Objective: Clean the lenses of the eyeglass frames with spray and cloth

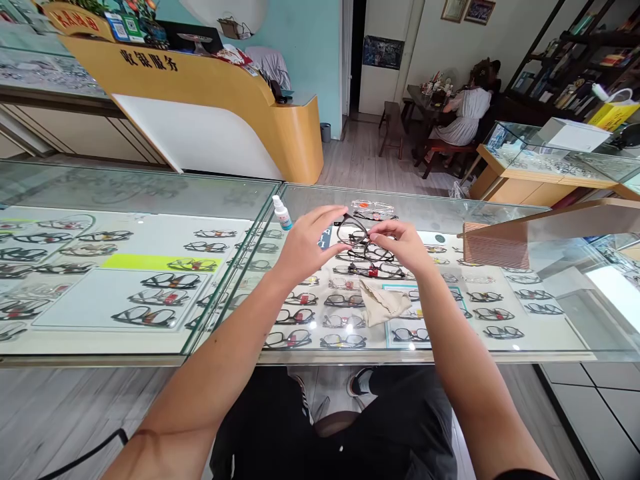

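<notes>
Above the glass counter, both hands hold a pair of dark-framed eyeglasses [352, 231]. My left hand [311, 241] is closed on one side of the frame, thumb below and fingers above. The fingertips of my right hand [403, 244] pinch the other side, near a lens. A crumpled beige cloth [383, 304] lies on the glass just below the hands. To the left of my left hand stands a small white spray bottle [283, 213] with a blue label. Several eyeglasses [374, 209] sit just beyond the hands, and more lie close beneath them.
The glass display counter [250, 359] spans the front, with rows of eyeglasses inside. A brown board-like stand [495, 245] is on its right part. Behind are a yellow-and-white cashier desk [295, 133], another display case [555, 170], and a seated person [467, 113] at a table.
</notes>
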